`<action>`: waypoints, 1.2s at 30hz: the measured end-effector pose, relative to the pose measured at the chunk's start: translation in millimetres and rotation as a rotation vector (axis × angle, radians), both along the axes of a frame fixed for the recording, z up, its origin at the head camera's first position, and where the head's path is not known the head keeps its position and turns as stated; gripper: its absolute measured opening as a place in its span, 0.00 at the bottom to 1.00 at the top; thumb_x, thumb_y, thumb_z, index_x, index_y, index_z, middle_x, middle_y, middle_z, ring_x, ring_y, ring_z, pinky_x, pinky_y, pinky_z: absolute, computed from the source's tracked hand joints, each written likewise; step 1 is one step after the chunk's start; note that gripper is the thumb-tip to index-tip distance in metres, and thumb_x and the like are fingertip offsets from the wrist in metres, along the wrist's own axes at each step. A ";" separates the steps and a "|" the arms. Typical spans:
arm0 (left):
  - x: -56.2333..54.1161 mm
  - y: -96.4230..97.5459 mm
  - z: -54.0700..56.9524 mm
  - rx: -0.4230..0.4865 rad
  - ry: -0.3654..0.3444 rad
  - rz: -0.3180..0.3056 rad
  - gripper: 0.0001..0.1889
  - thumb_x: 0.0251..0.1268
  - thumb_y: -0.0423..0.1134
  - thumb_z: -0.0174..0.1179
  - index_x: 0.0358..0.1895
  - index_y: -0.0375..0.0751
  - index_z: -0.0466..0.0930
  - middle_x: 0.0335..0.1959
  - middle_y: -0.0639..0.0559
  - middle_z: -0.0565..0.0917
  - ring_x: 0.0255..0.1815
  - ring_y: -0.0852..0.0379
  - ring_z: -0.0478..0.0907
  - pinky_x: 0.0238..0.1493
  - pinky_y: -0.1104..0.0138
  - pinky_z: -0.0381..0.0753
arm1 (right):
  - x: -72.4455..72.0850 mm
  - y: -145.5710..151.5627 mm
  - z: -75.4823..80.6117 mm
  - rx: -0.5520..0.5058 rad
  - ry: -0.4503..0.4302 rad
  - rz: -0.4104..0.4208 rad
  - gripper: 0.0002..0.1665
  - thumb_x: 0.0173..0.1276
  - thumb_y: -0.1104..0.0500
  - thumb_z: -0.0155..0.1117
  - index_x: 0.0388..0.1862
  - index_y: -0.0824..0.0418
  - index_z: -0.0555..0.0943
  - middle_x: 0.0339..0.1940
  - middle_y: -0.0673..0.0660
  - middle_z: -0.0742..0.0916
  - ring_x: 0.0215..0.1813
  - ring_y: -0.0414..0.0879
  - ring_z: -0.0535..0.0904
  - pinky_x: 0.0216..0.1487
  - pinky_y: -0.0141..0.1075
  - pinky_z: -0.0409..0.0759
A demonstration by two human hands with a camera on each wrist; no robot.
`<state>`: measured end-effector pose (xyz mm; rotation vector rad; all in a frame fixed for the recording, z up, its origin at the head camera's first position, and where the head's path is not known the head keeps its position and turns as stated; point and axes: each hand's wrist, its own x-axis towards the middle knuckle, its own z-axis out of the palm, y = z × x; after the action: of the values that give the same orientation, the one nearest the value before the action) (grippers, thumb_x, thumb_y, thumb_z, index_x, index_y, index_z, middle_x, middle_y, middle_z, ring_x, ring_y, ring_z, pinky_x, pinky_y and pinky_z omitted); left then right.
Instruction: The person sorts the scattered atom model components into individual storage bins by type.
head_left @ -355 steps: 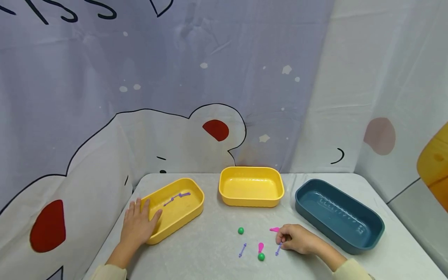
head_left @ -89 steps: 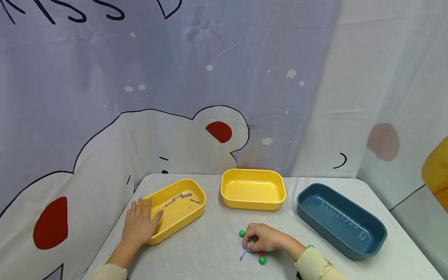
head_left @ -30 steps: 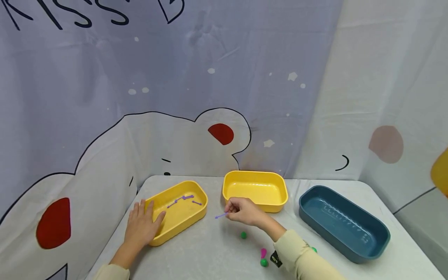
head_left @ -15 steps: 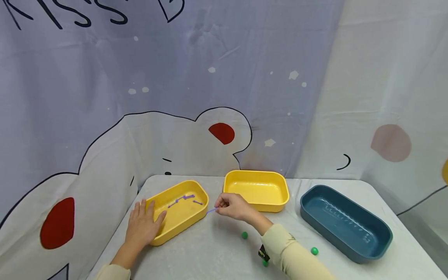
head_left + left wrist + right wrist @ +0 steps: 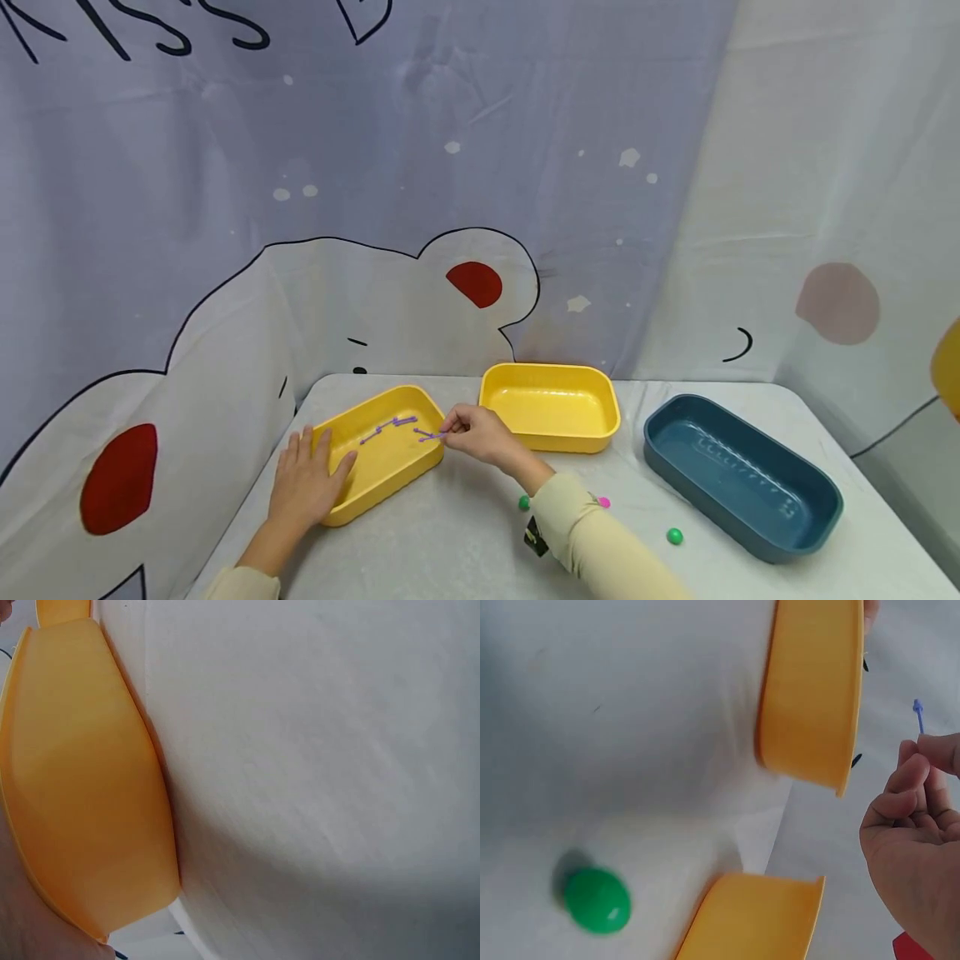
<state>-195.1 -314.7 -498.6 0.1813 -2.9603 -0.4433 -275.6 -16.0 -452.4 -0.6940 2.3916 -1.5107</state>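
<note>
My right hand (image 5: 483, 435) pinches a thin purple stick with knobbed ends (image 5: 919, 716) between thumb and fingertips. It hangs over the right edge of the left yellow tray (image 5: 397, 479), the stick pointing inward. Several similar purple sticks (image 5: 386, 425) lie on that tray's floor. My left hand (image 5: 303, 487) rests with spread fingers over the tray's left edge. In the left wrist view, only a bit of the left hand (image 5: 34, 926) shows beside the tray's wall.
A second yellow tray (image 5: 551, 442) stands at the back middle, with a dark blue tray (image 5: 720, 504) to the right. Green balls (image 5: 674, 536) lie on the white table. A pink piece (image 5: 603, 502) shows beyond the right sleeve, which covers part of the table.
My right hand picked up the purple stick from the table and carried it left to the tray's edge. Earlier, another stick joined those inside. The left hand keeps its place.
</note>
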 end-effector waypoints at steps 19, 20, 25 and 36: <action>0.7 -0.5 1.3 0.020 0.029 -0.010 0.44 0.78 0.65 0.39 0.76 0.26 0.56 0.77 0.21 0.49 0.78 0.22 0.41 0.75 0.34 0.42 | -11.3 -57.6 3.9 -0.046 -0.120 -0.150 0.05 0.66 0.59 0.72 0.37 0.55 0.83 0.31 0.49 0.83 0.32 0.40 0.77 0.34 0.28 0.77; 0.6 -0.1 1.1 0.018 0.032 -0.011 0.44 0.78 0.65 0.39 0.76 0.27 0.56 0.77 0.21 0.49 0.78 0.22 0.41 0.75 0.34 0.42 | -12.6 -59.4 3.9 -0.049 -0.125 -0.155 0.05 0.66 0.60 0.72 0.37 0.56 0.83 0.30 0.49 0.83 0.32 0.40 0.77 0.33 0.28 0.77; 0.0 0.0 0.5 0.008 0.030 -0.006 0.44 0.78 0.65 0.39 0.76 0.27 0.56 0.77 0.21 0.49 0.78 0.22 0.41 0.76 0.34 0.42 | -18.5 -68.2 3.3 -0.085 -0.141 -0.159 0.04 0.66 0.62 0.71 0.36 0.58 0.83 0.29 0.50 0.82 0.29 0.39 0.76 0.33 0.28 0.81; 0.3 0.1 0.6 0.005 0.010 0.007 0.44 0.78 0.66 0.38 0.77 0.28 0.54 0.78 0.22 0.47 0.79 0.23 0.40 0.76 0.34 0.41 | -25.4 -74.8 3.6 -0.080 -0.147 -0.133 0.05 0.67 0.60 0.71 0.40 0.57 0.83 0.32 0.49 0.83 0.33 0.39 0.78 0.34 0.27 0.81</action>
<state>-194.8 -314.6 -498.0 0.1889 -2.9483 -0.4500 -301.0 -90.9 -448.8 -0.4297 2.3188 -1.6554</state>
